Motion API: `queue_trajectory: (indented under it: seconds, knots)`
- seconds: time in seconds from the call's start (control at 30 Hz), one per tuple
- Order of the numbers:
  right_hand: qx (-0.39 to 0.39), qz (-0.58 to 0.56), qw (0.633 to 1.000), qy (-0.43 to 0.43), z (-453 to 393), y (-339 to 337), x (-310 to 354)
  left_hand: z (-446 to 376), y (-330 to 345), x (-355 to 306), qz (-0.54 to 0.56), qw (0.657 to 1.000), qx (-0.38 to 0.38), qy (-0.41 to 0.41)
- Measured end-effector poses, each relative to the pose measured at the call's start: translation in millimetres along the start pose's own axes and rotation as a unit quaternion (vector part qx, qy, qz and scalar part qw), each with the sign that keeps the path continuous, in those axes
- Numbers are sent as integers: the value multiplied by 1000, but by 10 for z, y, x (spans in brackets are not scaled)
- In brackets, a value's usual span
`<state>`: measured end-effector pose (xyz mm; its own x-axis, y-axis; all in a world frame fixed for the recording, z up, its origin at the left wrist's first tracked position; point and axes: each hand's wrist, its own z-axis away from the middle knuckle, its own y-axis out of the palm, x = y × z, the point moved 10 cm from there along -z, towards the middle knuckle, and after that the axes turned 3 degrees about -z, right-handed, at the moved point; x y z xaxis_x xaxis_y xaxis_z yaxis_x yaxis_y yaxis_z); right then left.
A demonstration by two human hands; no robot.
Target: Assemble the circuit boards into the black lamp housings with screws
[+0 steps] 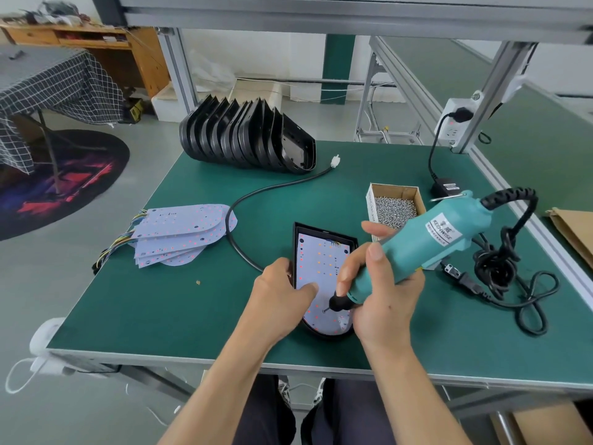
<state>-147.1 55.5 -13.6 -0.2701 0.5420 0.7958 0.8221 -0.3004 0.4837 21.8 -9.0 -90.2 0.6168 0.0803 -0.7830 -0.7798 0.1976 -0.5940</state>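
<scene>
Teal electric screwdriver [417,248] gripped in right hand [382,297], bit on circuit board [321,277] at 6 o'clock | left hand [282,290] flat, pressing board into black lamp housing [324,231] on desk [192,316] | advice: keep bit vertical, board seated.

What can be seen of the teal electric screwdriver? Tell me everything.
The teal plastic electric screwdriver has a white KEENWISE label, a black nose and a thick black cord at its rear. It slants down to the left, its bit on the white circuit board seated in the black lamp housing. The right hand grips its front end.
</scene>
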Motion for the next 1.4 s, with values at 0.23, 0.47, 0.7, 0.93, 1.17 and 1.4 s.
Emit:
queue_trajectory:
  seconds: [0.23,0.47,0.7,0.93,1.17,1.4]
  knots:
    - [-63,-80,995,-14,-267,-324,415,51,-50,9,-11,1000,22,-18]
    - [-171,-21,982,-73,-381,-961,869,29,-553,-792,-31,976,-149,154]
    - [-160,-59,983,-69,-344,-1114,913,-371,985,-2020,-269,893,81,351]
    - [-143,-55,987,-52,-291,-1143,843,-654,1611,-2005,-470,792,127,369]
    - [-157,-66,984,-43,-277,-1124,779,-747,1652,-1903,-474,790,155,357]
    - [-168,-65,983,-38,-252,-1150,752,-763,1582,-1874,-416,823,159,353]
